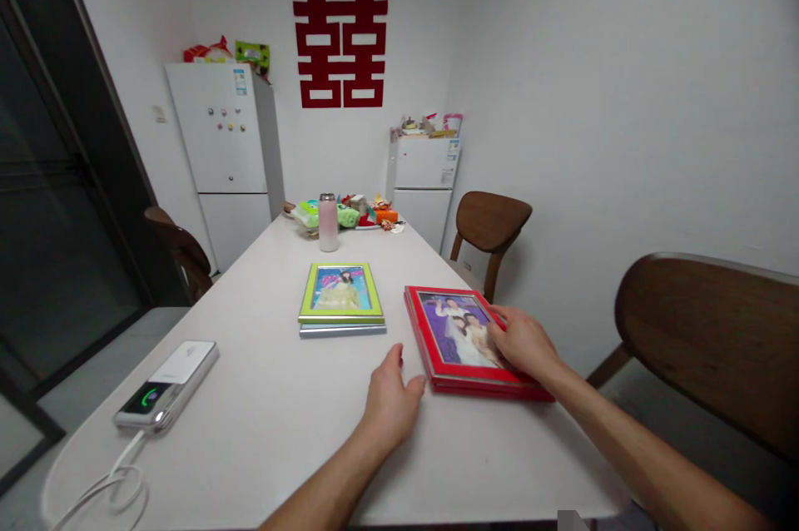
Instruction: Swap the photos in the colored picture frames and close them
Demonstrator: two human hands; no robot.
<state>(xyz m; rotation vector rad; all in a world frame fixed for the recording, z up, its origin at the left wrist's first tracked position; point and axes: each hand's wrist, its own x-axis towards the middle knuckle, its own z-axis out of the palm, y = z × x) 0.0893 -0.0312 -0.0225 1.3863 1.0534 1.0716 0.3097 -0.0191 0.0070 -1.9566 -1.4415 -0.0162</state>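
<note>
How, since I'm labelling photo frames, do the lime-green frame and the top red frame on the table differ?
The lime-green frame shows a mostly blue background; the red frame shows purple. The right hand touches the red frame; no hand touches the lime-green frame. The red frame lies nearer the camera than the lime-green frame. Both lie face up.

a red picture frame, photo side up, lies slantwise atop another red frame on the table.

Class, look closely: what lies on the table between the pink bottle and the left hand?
A green picture frame, lying on a silvery one, as the head view shows.
</note>
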